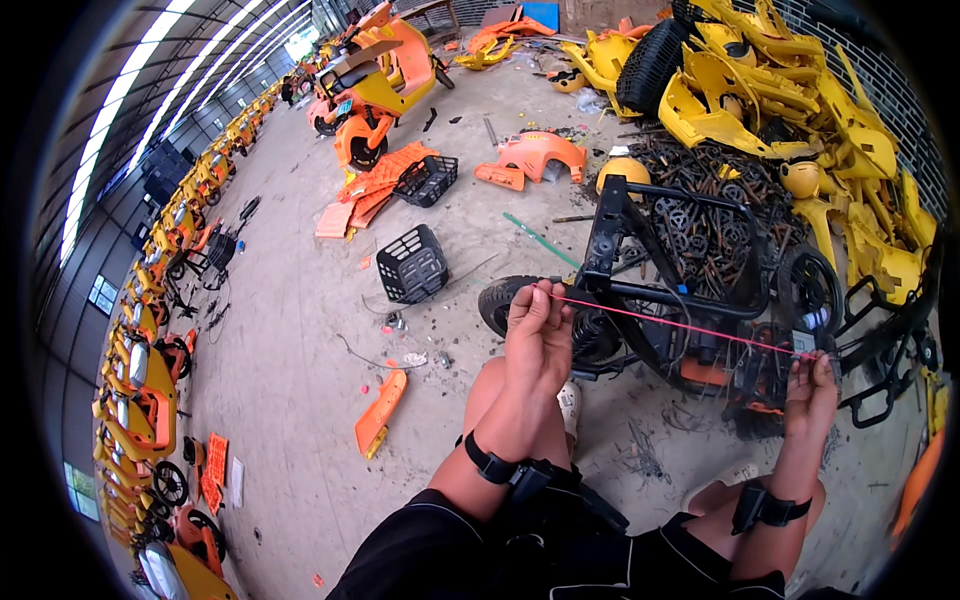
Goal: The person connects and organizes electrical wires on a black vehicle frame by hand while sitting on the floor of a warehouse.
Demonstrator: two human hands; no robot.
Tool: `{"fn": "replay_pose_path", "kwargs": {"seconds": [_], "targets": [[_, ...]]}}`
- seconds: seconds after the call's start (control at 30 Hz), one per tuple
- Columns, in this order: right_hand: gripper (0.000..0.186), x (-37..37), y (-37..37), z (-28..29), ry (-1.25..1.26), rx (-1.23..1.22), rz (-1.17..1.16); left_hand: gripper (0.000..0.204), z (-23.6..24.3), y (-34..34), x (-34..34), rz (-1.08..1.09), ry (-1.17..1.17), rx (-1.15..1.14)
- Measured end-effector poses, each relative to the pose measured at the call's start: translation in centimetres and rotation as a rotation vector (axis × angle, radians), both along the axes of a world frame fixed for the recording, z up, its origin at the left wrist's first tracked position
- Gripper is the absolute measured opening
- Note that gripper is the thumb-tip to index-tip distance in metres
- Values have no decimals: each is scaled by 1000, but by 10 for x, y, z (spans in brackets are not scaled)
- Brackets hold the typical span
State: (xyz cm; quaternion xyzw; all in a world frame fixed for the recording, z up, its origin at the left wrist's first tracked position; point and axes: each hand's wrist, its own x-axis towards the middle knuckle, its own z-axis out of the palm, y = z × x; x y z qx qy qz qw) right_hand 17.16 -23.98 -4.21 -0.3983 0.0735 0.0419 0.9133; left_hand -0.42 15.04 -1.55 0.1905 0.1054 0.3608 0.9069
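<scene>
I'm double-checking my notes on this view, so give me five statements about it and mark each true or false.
1. A red cord stretches between the left hand and right hand. True.
2. The right wrist is bare. False: a black band circles it.
3. The cord passes in front of a black metal frame. True.
4. The yellow panels are heaped at lower left. False: they are at upper right.
5. A black slotted crate lies left of the left hand. True.

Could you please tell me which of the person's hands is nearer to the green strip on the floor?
Left. The left hand is just below the green strip in the picture; the right hand is much farther off, to its lower right.
</scene>
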Motion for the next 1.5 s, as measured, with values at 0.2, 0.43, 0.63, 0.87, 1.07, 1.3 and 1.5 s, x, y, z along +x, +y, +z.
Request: {"fn": "replay_pose_path", "kwargs": {"seconds": [0.2,0.43,0.63,0.87,1.07,1.3,1.5], "targets": [[14,-3,4,0,-23,29,10,18,6,-3,1,103,113,-33],[14,-3,-1,2,5,37,-3,17,6,-4,2,67,39,35],[15,-1,-8,1,-11,19,9,17,3,-3,2,-9,-31,102],[16,2,-19,2,33,10,-40,14,4,-3,0,-118,-76,85],[17,5,-24,-2,17,8,-34,9,1,0,-2,-145,-99,79],[17,5,-21,4,44,11,-62,10,-5,2,-2,-169,-162,62],[17,7,-20,3,34,4,-48,9,-7,2,-2,-159,-140,88]]}}
